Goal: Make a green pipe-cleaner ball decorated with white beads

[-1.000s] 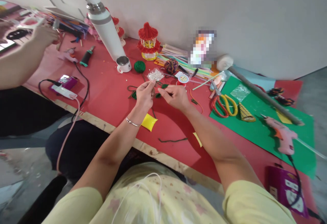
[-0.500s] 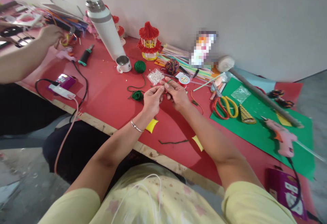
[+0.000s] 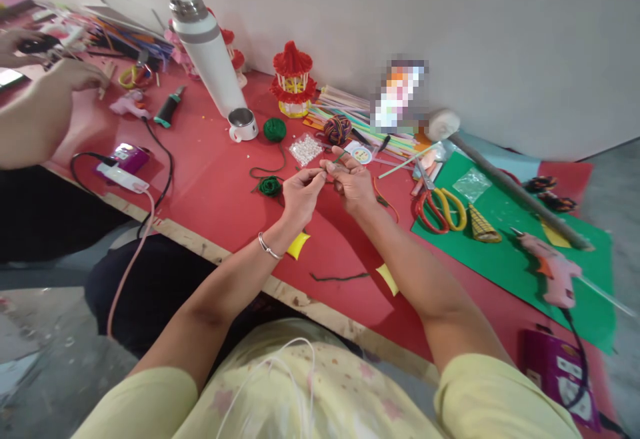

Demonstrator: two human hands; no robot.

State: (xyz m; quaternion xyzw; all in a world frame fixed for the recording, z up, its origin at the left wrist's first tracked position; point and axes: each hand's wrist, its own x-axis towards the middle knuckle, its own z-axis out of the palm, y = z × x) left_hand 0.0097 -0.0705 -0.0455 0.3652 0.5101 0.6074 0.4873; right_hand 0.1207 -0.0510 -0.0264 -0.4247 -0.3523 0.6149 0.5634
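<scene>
My left hand [image 3: 303, 192] and my right hand [image 3: 354, 179] meet over the red tabletop, thumbs and fingertips pinched close together. Green yarn [image 3: 341, 157] runs over the fingers of my right hand and between both pinches; its thin ends are hard to make out. Left of my hands sit a small green yarn bundle [image 3: 270, 187] and a green yarn ball [image 3: 275, 130], with a loose strand between them. A bag of white beads [image 3: 306, 150] lies just beyond my fingertips. Two yellow pieces, one a small pillow shape [image 3: 299, 245], lie by my forearms near a cut green strand [image 3: 339, 277].
Scissors [image 3: 440, 211], a patterned cone [image 3: 483, 224] and a pink glue gun [image 3: 555, 269] rest on the right around a green sheet [image 3: 590, 292]. A white flask [image 3: 210, 59], cup [image 3: 243, 125] and red lantern [image 3: 293, 82] stand behind. A co-worker's hand [image 3: 75, 77] is at far left.
My hands have shifted slightly right, and my right fingers have spread a little with the yarn over them. At far left, the co-worker's hand has moved left, away from the yellow-handled scissors.
</scene>
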